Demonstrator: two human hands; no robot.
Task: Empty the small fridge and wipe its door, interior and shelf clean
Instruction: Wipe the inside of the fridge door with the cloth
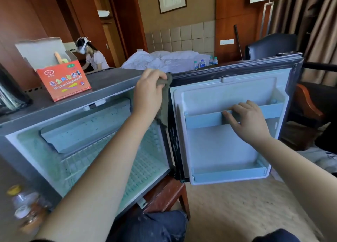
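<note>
The small grey fridge stands open in front of me, its white interior holding only a wire shelf. Its door is swung wide to the right, with bare inner racks. My left hand grips a grey-green cloth at the fridge's top right corner, by the hinge edge. The cloth hangs down along the dark door seal. My right hand rests on the upper door rail, fingers curled over its front lip.
A red cardboard box sits on the fridge top. Blurred bottles and jars stand at lower left. The fridge rests on a wooden stand over carpet. Behind are a bed, water bottles, a dark chair and another person.
</note>
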